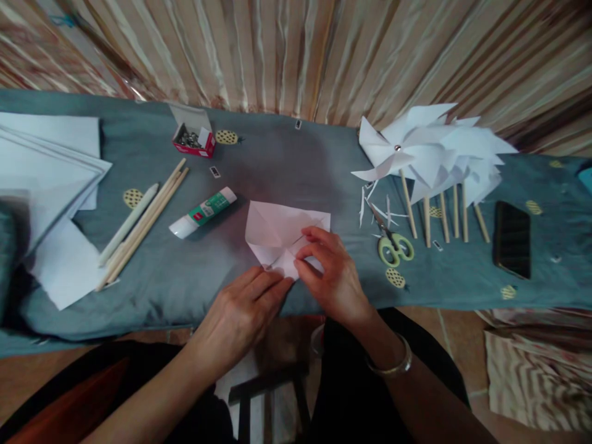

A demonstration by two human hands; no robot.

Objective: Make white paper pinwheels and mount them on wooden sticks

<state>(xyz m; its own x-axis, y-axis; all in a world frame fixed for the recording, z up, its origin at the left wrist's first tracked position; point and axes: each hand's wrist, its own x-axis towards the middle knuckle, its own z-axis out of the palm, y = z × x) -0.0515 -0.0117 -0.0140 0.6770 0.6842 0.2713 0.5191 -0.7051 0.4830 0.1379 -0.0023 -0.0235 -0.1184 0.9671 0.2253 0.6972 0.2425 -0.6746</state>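
A white square of paper [272,225], creased and with cut slits, lies at the middle of the cloth-covered surface. My left hand [243,308] grips its near left edge, fingers close together and pressed on the paper. Over its right side, my right hand [335,280] has thumb and fingers curled around a cut flap of the paper. The exact grip under the right fingertips is partly hidden. To the left of the paper lies a green-and-white glue stick [203,213]. Scissors with green handles [393,243] lie to the right, beside thin paper strips [388,209].
Finished paper pinwheels [430,148] on wooden sticks are heaped at the right, near a dark phone [512,239]. At the left are paper sheets [50,166], wooden sticks [143,231] and a pencil-like stick [129,223]. A red box [194,142] holds small metal pins.
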